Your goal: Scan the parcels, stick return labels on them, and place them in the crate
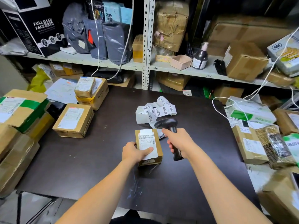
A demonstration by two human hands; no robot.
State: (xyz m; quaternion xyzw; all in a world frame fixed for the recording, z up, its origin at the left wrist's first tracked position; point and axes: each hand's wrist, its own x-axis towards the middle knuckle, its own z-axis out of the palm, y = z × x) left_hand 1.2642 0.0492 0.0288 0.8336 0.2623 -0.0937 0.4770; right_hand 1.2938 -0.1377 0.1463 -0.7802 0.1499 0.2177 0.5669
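Both bare forearms reached forward over the dark rectangular table [97, 159]. The left hand [134, 151] gripped a small brown cardboard parcel [148, 141] at the table's middle, the thumb lying across its label and the fingers curled round its left edge. The right hand [179, 141] had its fingers clamped round the handle of one black handheld barcode scanner [166, 123], held above the table's middle.

One loose curling strip of white printed return labels [155, 110] lay toward the table's far edge. Three more brown cardboard boxes sat at the table's left rear: one alone [73, 120], and a small one [85, 88] stacked on a larger one [97, 99].

The held parcel was a squat box lying flat on the table, with a white barcoded shipping label covering most of its top.
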